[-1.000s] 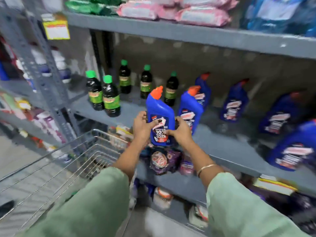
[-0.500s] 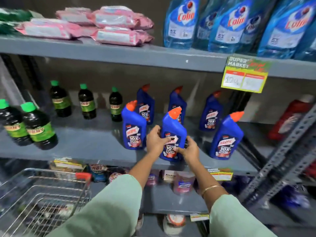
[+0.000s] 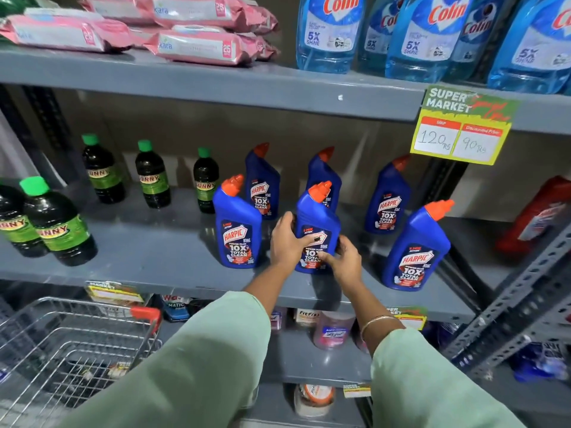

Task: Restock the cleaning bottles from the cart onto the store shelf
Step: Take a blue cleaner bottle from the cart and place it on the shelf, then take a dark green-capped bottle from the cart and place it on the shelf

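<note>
A blue plastic Harpic bottle with an orange cap [image 3: 318, 225] stands on the grey metal shelf [image 3: 160, 251], clasped between the left hand [image 3: 285, 242] and right hand [image 3: 346, 262]. Matching blue bottles [image 3: 237, 223] flank it; the wire cart [image 3: 71, 350] sits near left. The bottle stays gripped as half a second ago.

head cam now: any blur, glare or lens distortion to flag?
Head view: centre is sharp, the label on the held Harpic bottle reads clearly between left hand and right hand; the cart at lower left is smeared; wide-angle bending tilts the upright at right; soft sheen on the grey shelf.
</note>
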